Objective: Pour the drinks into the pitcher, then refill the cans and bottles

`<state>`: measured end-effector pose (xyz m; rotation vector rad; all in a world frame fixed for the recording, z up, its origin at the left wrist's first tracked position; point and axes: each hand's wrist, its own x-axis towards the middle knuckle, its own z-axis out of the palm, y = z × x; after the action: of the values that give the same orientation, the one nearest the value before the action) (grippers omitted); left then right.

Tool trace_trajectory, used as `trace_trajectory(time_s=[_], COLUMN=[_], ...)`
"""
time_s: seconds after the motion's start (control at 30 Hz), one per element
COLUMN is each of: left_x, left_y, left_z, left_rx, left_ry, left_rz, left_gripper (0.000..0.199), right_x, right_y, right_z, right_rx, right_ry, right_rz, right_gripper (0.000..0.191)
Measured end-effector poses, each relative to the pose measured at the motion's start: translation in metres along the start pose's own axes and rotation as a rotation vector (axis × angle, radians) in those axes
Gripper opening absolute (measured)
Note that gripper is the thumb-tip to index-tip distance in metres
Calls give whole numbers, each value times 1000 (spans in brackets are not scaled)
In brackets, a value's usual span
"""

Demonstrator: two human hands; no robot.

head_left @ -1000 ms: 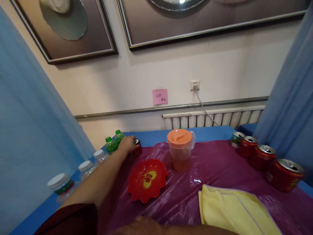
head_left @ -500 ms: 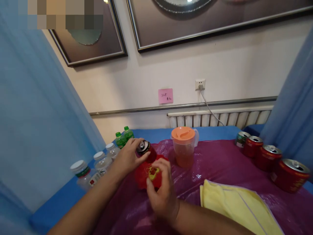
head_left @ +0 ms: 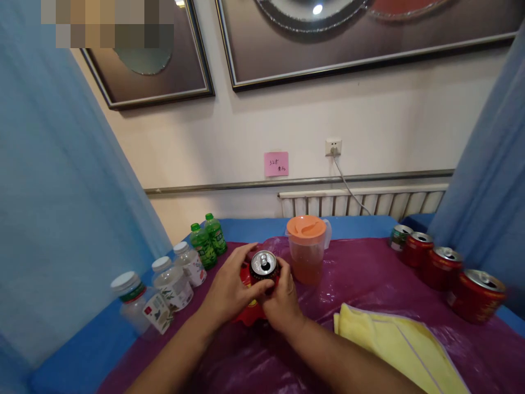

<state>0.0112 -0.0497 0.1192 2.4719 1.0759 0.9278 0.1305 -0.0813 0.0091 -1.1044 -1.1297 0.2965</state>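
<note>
An opened dark can (head_left: 263,264) with a silver top stands upright between my two hands at the middle of the table. My left hand (head_left: 232,284) wraps round its left side, the thumb across the front. Against its right side my right hand (head_left: 283,295) is curled, fingers closed on the can. Under and around the can lies a red thing with a yellow print (head_left: 250,314), partly covered by my hands. Just to the right is a clear pitcher (head_left: 307,251) with an orange lid and amber liquid inside.
Several clear bottles (head_left: 170,282) with white caps and green bottles (head_left: 203,246) line the left side. Several opened cans (head_left: 443,268) stand in a row at the right. A yellow cloth (head_left: 394,339) lies front right on the purple sheet (head_left: 361,268).
The can has come rightward and upright from a tilt. My right hand has moved up onto it, and my left hand has shifted right with the can.
</note>
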Motion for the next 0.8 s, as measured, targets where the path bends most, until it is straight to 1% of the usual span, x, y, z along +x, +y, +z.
trace_trajectory(time_s=[0.07,0.17,0.3,0.4,0.5,0.57,0.63,0.7,0.8], left_x=[-1,-3,-5,-4,-1,4,11,18,26], left_y=[-12,-30,-43,-46,-49,-54,-61,-71,-91], left_z=[-2,-5,-5,-2,0,0,2,5,16], left_rx=[-170,-365,-467,-520,-526,-540,-548,-510,-377], left_ry=[-54,-170,-322,-353,-297,-213,-100,21,190], left_rz=[-45,-66,-76,-81,-85,-104,-132,-151,-176], left_gripper=[75,73,73,72,73,72,69,65,66], right_x=[2,1,-1,-3,-7,-10,-15,-22,-34], right_y=[-2,-5,-7,-7,-6,-6,-8,-13,-16], right_z=[-2,-4,-7,-7,-6,-5,-6,-7,-4], right_rx=[25,65,132,123,49,-3,-26,-26,-20], right_ry=[-10,-56,-144,-163,-107,-50,-33,-86,-220], right_rz=[14,-5,-72,-128,-164,-173,-207,-278,-400], right_gripper=[72,68,66,66,69,70,65,60,55])
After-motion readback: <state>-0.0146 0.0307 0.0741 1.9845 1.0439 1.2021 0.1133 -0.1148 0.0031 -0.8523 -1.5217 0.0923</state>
